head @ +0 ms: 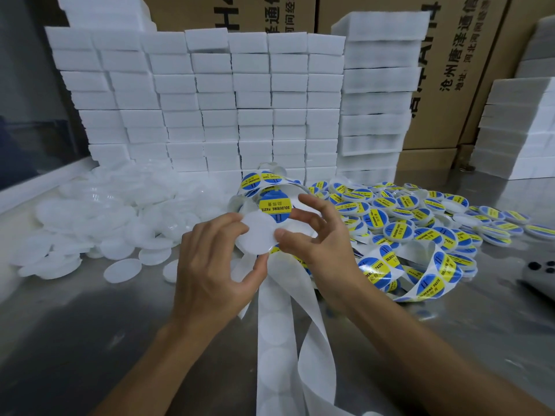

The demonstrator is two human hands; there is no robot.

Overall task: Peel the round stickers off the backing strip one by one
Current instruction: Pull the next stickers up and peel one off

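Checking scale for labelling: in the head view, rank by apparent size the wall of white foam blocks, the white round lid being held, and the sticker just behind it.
1. Wall of white foam blocks, by far the largest.
2 and 3. White round lid and sticker look alike; the lid partly hides the sticker, so no ranking.

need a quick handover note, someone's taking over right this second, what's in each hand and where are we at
Left hand holds a blank white lid by its edge. Right hand pinches the lid's right edge, other fingers spread, with a sticker just behind the lid.
The strip with stickers curls to the right; spent backing trails toward the viewer.
Done: pile of labelled lids on the right.
Left: pile of blank lids on the left, many stickers remaining on the strip.
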